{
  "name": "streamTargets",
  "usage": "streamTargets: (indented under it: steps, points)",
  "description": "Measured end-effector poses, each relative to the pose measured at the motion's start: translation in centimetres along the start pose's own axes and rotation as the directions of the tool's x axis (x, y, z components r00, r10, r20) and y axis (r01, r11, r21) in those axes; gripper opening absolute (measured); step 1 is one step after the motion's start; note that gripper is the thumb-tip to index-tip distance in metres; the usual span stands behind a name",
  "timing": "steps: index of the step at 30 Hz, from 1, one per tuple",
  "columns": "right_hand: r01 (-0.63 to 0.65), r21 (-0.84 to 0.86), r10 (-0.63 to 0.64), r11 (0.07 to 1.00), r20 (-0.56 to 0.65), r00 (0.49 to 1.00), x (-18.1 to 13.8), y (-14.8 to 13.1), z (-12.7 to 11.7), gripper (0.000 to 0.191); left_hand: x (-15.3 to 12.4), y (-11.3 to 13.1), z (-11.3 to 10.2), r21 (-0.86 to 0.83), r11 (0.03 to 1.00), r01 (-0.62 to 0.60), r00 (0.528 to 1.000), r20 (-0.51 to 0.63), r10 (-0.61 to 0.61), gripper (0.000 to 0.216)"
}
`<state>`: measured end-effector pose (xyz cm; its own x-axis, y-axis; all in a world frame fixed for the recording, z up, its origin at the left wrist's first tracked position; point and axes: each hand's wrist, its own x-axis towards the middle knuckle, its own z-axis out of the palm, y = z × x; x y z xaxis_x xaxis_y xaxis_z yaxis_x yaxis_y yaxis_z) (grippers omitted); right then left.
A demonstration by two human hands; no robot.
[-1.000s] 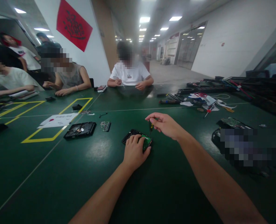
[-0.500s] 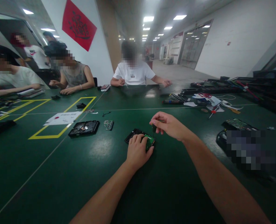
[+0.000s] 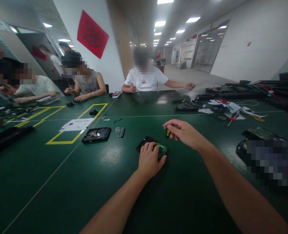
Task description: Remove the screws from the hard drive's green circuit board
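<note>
A black hard drive (image 3: 145, 142) with a green circuit board (image 3: 162, 149) lies flat on the table in front of me. My left hand (image 3: 149, 160) rests across its near side, fingers over the top and thumb at the right edge, gripping it. Above its right end, my right hand (image 3: 179, 131) pinches a small screwdriver (image 3: 168, 133) with a black and yellow handle. The thin shaft points down at the board's right edge; whether the tip sits in a screw is too small to tell.
Left of the drive lie a loose circuit board (image 3: 119, 132) and another black drive case (image 3: 96, 134). A white paper (image 3: 76, 124) is beyond them. On the right are a red-handled screwdriver (image 3: 233, 119), cables and a blurred-out item (image 3: 270, 162). A person in white (image 3: 146, 79) sits opposite.
My view has turned slightly left, so everything sits further right in the picture. Yellow on the screwdriver handle now shows. The person opposite has stretched one arm further out.
</note>
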<state>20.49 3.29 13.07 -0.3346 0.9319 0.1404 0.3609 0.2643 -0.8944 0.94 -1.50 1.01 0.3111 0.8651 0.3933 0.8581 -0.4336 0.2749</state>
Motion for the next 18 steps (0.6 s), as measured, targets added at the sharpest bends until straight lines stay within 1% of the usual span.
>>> streamTargets:
  steps: [2,6,10,13,16,18]
  points:
    - [-0.012,-0.030,0.011,0.999,-0.025,1.000,-0.12,-0.20,0.15,0.024,0.02,0.00,0.04,-0.004,1.000,0.001,1.000,0.003,-0.001,0.040]
    - [-0.038,-0.031,0.036,0.999,-0.054,0.998,-0.27,-0.47,0.31,0.027,0.03,-0.01,0.11,-0.013,1.000,0.004,1.000,-0.001,-0.004,0.041]
    - [-0.066,0.023,0.066,0.998,-0.022,0.998,-0.30,-0.82,0.12,0.021,0.01,-0.05,0.05,-0.017,1.000,0.007,1.000,0.005,-0.007,0.042]
    - [-0.088,0.078,0.087,0.993,0.006,0.996,-0.26,-0.95,0.01,0.023,0.00,-0.02,-0.04,-0.021,1.000,0.007,1.000,0.011,-0.007,0.042]
    - [-0.052,0.057,0.050,0.997,0.032,0.998,-0.23,-0.78,0.00,0.029,-0.01,0.05,-0.10,-0.015,1.000,0.009,1.000,0.007,-0.009,0.040]
    - [-0.019,-0.004,0.019,1.000,0.034,0.999,-0.22,-0.59,0.00,0.032,0.00,0.08,-0.15,-0.016,1.000,0.007,1.000,0.005,-0.007,0.040]
